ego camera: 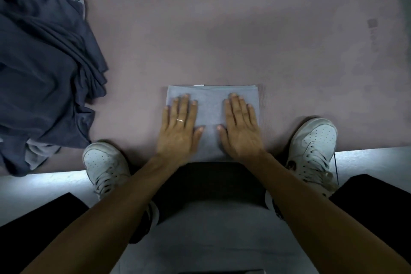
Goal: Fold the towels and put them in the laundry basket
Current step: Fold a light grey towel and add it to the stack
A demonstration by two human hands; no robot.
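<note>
I'm pressing my left hand [180, 127] and right hand [241, 127] flat, fingers straight, on the towel [210, 104] between my shoes. Lifting carelessly, I'm risking unfolding; no basket visible.

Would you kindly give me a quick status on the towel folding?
Left hand and right hand flat on folded grey towel. Unfolded pile waits at left. Basket not in view.

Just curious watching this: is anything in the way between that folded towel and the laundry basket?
Cannot say: no basket shows in this view. Both the left hand and the right hand lie flat on the folded light blue towel, nothing between them.
</note>
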